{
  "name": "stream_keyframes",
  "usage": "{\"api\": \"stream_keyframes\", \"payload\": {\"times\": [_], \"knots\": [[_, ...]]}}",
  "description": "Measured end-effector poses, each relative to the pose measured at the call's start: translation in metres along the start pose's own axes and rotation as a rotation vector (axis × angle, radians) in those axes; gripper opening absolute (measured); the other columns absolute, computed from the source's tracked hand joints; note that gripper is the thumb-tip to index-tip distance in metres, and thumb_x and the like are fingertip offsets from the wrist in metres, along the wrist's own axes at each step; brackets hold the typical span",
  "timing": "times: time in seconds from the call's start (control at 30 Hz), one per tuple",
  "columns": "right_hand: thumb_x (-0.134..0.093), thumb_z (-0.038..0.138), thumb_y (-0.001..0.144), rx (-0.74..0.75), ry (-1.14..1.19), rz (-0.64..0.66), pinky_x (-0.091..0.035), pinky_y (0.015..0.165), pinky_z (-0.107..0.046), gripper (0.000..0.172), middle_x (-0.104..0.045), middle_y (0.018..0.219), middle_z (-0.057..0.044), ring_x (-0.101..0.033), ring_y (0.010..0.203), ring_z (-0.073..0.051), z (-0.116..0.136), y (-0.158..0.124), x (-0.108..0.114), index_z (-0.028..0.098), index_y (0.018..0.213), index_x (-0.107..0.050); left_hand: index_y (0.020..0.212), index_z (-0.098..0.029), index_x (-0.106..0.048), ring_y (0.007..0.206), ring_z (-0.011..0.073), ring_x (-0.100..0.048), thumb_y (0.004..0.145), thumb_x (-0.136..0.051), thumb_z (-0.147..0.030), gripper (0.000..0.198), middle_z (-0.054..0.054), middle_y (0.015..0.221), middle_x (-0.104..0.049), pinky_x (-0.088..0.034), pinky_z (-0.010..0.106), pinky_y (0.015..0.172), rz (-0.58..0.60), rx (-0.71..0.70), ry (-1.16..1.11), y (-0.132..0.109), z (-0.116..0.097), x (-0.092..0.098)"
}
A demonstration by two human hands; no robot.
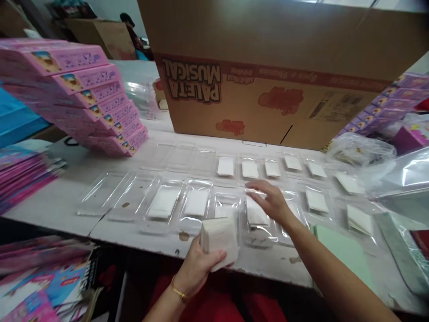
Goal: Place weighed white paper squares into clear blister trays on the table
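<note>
My left hand [197, 267] is closed round a thick stack of white paper pieces [219, 241], held above the table's front edge with the thumb on top. My right hand [272, 201] reaches over the clear plastic trays, its fingers stretched forward and apart, holding nothing I can see. Below it, a clear plastic tray [258, 239] has a white paper pad [256, 211] in it. Left of that, another tray with white paper [226, 210] is partly hidden by the stack. White pads also lie in several other trays, such as the paper pad [196, 203] in the front row.
Bare clear trays [134, 197] lie on the left of the white table [72, 223]. A large cardboard box [254, 89] stands behind the rows. Pink boxes [100, 98] are stacked at left, above printed card packs [23, 179]. Pale green sheets [342, 255] and plastic bags [360, 150] lie at right.
</note>
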State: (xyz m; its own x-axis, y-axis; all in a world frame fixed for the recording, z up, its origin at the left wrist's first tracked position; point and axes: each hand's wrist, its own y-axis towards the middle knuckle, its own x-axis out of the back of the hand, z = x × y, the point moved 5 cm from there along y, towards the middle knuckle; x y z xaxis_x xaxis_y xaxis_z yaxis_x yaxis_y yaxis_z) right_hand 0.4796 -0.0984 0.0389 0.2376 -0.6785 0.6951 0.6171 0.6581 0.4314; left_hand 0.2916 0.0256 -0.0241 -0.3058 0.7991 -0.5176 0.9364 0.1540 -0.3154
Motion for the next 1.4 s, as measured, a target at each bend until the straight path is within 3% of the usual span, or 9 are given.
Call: {"api": "stream_keyframes", "payload": {"times": [0.13, 0.27, 0.4, 0.63, 0.8, 1.03, 1.23, 1.4], "knots": [[-0.056, 0.023, 0.08, 0.181, -0.015, 0.052, -0.046, 0.085, -0.038, 0.029, -0.058, 0.108, -0.009, -0.053, 0.102, -0.02, 0.1, -0.071, 0.009, 0.021, 0.109, -0.056, 0.111, -0.014, -0.056, 0.095, 0.0245, -0.057, 0.065, -0.068, -0.02, 0.049, 0.01, 0.105, -0.063, -0.043, 0.038, 0.087, 0.077, -0.118, 0.162, -0.016, -0.006, -0.022], [-0.055, 0.018, 0.08, 0.246, -0.073, 0.039, -0.045, 0.087, -0.038, 0.031, -0.058, 0.107, -0.008, -0.053, 0.101, -0.019, 0.138, -0.102, 0.016, 0.02, 0.111, -0.054, 0.114, -0.015, -0.055, 0.101, 0.0256, -0.056, 0.068, -0.066, -0.017, 0.048, 0.009, 0.111, -0.062, -0.043, 0.037, 0.089, 0.165, -0.137, 0.209, -0.041, -0.003, -0.045], [-0.056, 0.013, 0.079, 0.283, -0.084, -0.025, -0.046, 0.085, -0.036, 0.03, -0.06, 0.104, -0.007, -0.053, 0.099, -0.018, 0.145, -0.122, 0.024, 0.019, 0.109, -0.055, 0.118, -0.019, -0.052, 0.102, 0.0221, -0.056, 0.066, -0.067, -0.012, 0.054, 0.006, 0.112, -0.062, -0.043, 0.033, 0.09, 0.197, -0.233, 0.252, -0.06, 0.0, -0.054], [-0.053, 0.009, 0.08, 0.398, -0.156, -0.1, -0.046, 0.085, -0.039, 0.038, -0.06, 0.11, -0.007, -0.052, 0.104, -0.02, 0.152, -0.153, 0.025, 0.021, 0.115, -0.053, 0.11, -0.016, -0.059, 0.094, 0.022, -0.059, 0.067, -0.067, -0.014, 0.044, 0.007, 0.104, -0.065, -0.046, 0.033, 0.084, 0.233, -0.227, 0.311, -0.07, 0.007, -0.056], [-0.049, 0.01, 0.081, 0.495, -0.259, -0.118, -0.045, 0.089, -0.039, 0.038, -0.058, 0.116, -0.008, -0.049, 0.11, -0.021, 0.154, -0.159, 0.026, 0.018, 0.118, -0.052, 0.112, -0.014, -0.059, 0.097, 0.0249, -0.058, 0.068, -0.066, -0.016, 0.045, 0.009, 0.107, -0.064, -0.044, 0.037, 0.089, 0.254, -0.236, 0.26, -0.069, 0.014, -0.057], [-0.044, 0.013, 0.085, 0.536, -0.305, -0.18, -0.046, 0.088, -0.038, 0.03, -0.06, 0.113, -0.009, -0.051, 0.109, -0.02, 0.152, -0.161, 0.031, 0.016, 0.112, -0.057, 0.117, -0.014, -0.054, 0.104, 0.0252, -0.054, 0.068, -0.066, -0.013, 0.051, 0.011, 0.114, -0.06, -0.038, 0.039, 0.095, 0.294, -0.131, 0.146, -0.065, 0.022, -0.062], [-0.045, 0.012, 0.084, 0.515, -0.267, -0.149, -0.045, 0.086, -0.039, 0.028, -0.061, 0.11, -0.011, -0.052, 0.106, -0.021, 0.145, -0.16, 0.027, 0.015, 0.11, -0.056, 0.111, -0.013, -0.057, 0.102, 0.024, -0.054, 0.067, -0.066, -0.012, 0.045, 0.011, 0.111, -0.061, -0.038, 0.037, 0.093, 0.287, -0.06, 0.039, -0.059, 0.03, -0.066], [-0.048, 0.012, 0.083, 0.292, -0.126, -0.083, -0.047, 0.075, -0.033, 0.021, -0.063, 0.093, -0.009, -0.056, 0.086, -0.017, 0.128, -0.154, 0.023, 0.015, 0.102, -0.055, 0.099, -0.011, -0.062, 0.087, 0.0192, -0.058, 0.062, -0.066, -0.007, 0.037, 0.007, 0.093, -0.066, -0.044, 0.03, 0.082, 0.298, 0.028, -0.069, -0.045, 0.046, -0.07]]}}
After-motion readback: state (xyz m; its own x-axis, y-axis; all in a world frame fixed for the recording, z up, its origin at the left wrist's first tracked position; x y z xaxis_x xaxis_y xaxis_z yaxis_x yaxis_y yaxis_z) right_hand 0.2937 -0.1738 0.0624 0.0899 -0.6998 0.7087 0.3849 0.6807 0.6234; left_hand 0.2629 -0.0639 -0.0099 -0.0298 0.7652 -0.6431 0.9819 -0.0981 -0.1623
